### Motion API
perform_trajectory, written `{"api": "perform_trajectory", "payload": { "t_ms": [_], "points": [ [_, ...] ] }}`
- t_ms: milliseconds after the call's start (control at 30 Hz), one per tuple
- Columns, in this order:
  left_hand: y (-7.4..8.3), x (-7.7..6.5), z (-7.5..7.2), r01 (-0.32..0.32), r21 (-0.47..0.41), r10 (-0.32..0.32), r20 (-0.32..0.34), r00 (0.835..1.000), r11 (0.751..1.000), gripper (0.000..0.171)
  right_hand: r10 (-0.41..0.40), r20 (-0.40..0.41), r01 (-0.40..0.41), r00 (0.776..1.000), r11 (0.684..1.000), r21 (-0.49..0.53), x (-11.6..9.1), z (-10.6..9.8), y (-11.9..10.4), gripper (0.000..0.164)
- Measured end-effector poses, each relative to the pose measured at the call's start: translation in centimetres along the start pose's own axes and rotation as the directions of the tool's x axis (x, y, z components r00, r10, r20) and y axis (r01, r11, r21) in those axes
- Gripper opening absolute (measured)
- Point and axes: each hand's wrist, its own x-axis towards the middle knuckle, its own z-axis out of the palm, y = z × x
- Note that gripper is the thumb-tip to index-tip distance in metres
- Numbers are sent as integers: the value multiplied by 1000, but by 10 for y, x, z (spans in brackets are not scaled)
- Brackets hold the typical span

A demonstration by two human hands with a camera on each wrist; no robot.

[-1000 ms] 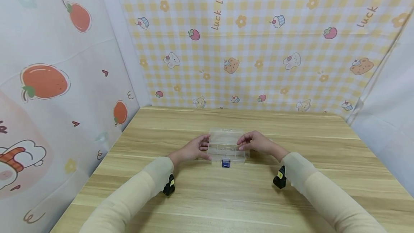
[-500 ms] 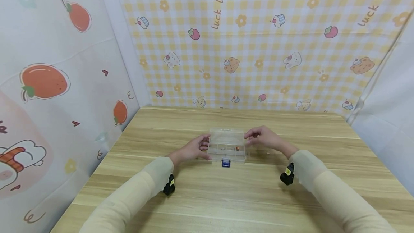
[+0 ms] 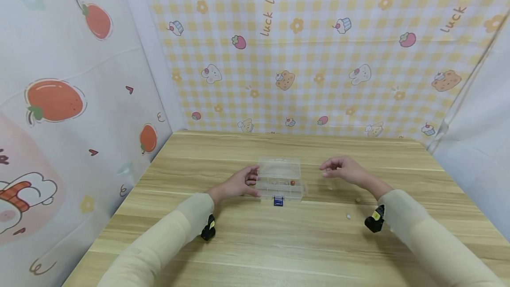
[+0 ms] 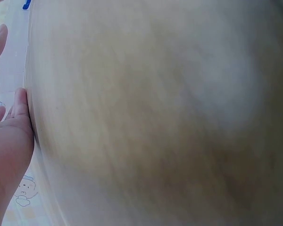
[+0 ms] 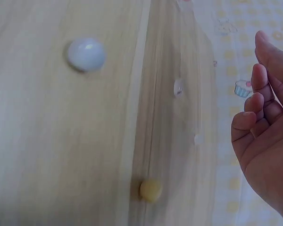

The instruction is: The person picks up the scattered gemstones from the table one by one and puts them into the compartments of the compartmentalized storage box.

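A clear plastic divided box [image 3: 272, 187] lies with its lid [image 3: 279, 168] raised at the back and a blue latch [image 3: 278, 201] at its front. In a right-hand compartment sits a small orange bead [image 3: 292, 183]. My left hand [image 3: 238, 183] rests at the box's left side, thumb by the front corner and fingers spread along the edge. To the right of the box, my right hand [image 3: 344, 171] hovers over the table with loosely bent fingers, nothing visible in them. Below it lie a white bead [image 5: 86, 54], a yellow bead [image 5: 151, 189] and a small clear piece [image 5: 178, 87].
The wood-grain table [image 3: 255, 247] runs back to a yellow checked cloth [image 3: 255, 56]. White printed cloth [image 3: 79, 56] hangs along the left side, and plain white cloth [image 3: 482, 145] on the right. Another small clear piece [image 5: 198, 139] lies on the table.
My right hand has left the box and moved right, leaving the orange bead in the compartment. White and yellow beads have come into sight beside the right wrist. My left hand stays still.
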Motion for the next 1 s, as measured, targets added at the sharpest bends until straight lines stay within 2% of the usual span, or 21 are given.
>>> {"api": "perform_trajectory", "payload": {
  "t_ms": [533, 800, 1000],
  "points": [
    [0, -1, 0, -3, 6, 3, 9, 1000, 1000, 97, 53, -27, -54, 998, 999, -8, -40, -22, 24, 32],
    [-1, -1, 0, -3, 13, 3, 9, 1000, 1000, 97, 59, -7, -60, 998, 997, -48, -55, -29, 36, 33],
    [-1, -1, 0, 0, 18, 0, 2, 1000, 1000, 97, 56, 39, -56, 998, 998, -7, -68, -40, 45, 32]
  ]
}}
